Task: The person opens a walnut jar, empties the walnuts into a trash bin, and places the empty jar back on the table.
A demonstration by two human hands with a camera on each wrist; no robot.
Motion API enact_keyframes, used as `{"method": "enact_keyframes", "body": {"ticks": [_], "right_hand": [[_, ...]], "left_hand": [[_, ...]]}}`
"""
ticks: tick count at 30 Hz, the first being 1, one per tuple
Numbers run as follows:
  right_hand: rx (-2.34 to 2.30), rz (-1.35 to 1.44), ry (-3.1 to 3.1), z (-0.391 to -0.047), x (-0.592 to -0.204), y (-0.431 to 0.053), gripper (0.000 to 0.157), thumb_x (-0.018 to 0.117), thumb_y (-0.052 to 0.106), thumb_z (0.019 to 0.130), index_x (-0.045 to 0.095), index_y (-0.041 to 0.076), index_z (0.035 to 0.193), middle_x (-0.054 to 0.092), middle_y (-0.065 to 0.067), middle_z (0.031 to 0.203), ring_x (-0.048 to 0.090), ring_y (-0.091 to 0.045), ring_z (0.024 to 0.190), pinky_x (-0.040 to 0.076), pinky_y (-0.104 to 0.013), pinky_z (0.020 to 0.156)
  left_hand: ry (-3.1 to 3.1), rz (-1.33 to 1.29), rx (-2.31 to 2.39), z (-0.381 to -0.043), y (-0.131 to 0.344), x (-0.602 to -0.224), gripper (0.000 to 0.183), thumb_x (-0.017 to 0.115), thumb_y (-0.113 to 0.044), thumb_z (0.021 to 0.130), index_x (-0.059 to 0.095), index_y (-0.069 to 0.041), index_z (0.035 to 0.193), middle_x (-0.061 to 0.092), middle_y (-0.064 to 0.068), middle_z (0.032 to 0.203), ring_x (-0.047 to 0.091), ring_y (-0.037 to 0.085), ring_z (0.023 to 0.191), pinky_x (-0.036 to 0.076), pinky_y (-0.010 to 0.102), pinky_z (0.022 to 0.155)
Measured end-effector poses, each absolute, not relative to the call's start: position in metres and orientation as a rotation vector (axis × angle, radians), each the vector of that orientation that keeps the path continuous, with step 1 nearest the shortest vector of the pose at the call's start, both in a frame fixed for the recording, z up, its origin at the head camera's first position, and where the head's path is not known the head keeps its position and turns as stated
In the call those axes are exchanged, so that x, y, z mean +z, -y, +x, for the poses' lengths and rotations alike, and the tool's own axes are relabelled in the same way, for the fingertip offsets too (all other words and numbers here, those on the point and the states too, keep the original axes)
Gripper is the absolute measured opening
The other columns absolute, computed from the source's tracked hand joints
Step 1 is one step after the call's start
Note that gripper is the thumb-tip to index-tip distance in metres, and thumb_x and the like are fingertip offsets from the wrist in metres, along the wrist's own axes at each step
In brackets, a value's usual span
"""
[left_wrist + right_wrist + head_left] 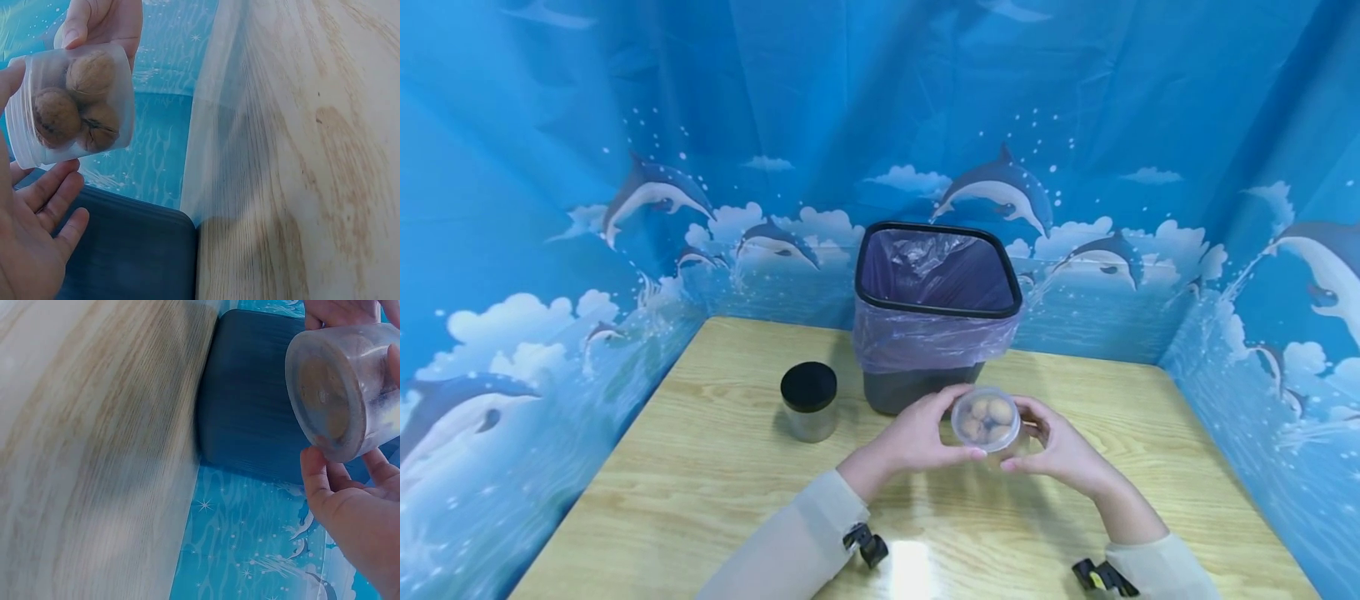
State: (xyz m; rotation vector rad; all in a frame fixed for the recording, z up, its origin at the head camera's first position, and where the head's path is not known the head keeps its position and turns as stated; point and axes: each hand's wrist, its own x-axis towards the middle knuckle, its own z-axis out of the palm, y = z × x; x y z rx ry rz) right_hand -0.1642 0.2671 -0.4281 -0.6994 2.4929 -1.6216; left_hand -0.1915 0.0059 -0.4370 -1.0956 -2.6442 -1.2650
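Both hands are holding one small clear tub [127, 94] with walnuts [90, 76] inside, above the table [662, 475], a little to the right of its middle and closer to the back edge than to the right edge. The left hand [917, 437] is gripping it around the cap [20, 125], with its little finger [72, 232] standing away from the plastic; the right hand [1067, 454] is gripping lower, near the bottom. Just behind, near the middle of the back edge, a bin [917, 390] is standing with a purple bag [936, 342] over its rim, and to its left a jar with a black lid [811, 423] is standing apart. How tightly the cap is sitting, I cannot tell. If it is sitting loosely, a twist or strong tilt could be spilling walnuts onto the table. As the plastic is looking smooth, a weak grip could be letting the tub slip.
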Motion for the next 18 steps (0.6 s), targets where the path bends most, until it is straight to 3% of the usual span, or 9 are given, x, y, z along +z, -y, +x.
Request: {"method": "enact_keyframes", "body": {"ticks": [5, 18], "right_hand": [[-1.609, -0.735, -2.498, -0.1644, -0.4285, -0.2674, 0.082, 0.088, 0.003, 0.072, 0.047, 0.0, 0.142, 0.059, -0.006, 0.128, 0.054, -0.006, 0.116, 0.042, -0.017, 0.099], [-1.609, -0.807, -2.528, -0.1648, -0.4307, -0.2662, 0.08, 0.086, 0.001, 0.073, 0.047, -0.001, 0.142, 0.059, -0.002, 0.129, 0.053, -0.005, 0.117, 0.042, -0.018, 0.099]], "left_hand": [[2.635, -1.127, -1.245, -0.1935, -0.0067, -0.4384, 0.096, 0.081, -0.053, 0.079, 0.035, -0.018, 0.155, 0.048, 0.003, 0.15, 0.048, 0.019, 0.134, 0.04, 0.037, 0.109], [2.614, -1.053, -1.484, -0.1897, -0.0052, -0.4347, 0.091, 0.089, -0.041, 0.073, 0.041, -0.019, 0.146, 0.057, 0.001, 0.136, 0.055, 0.012, 0.121, 0.044, 0.032, 0.103]]}}
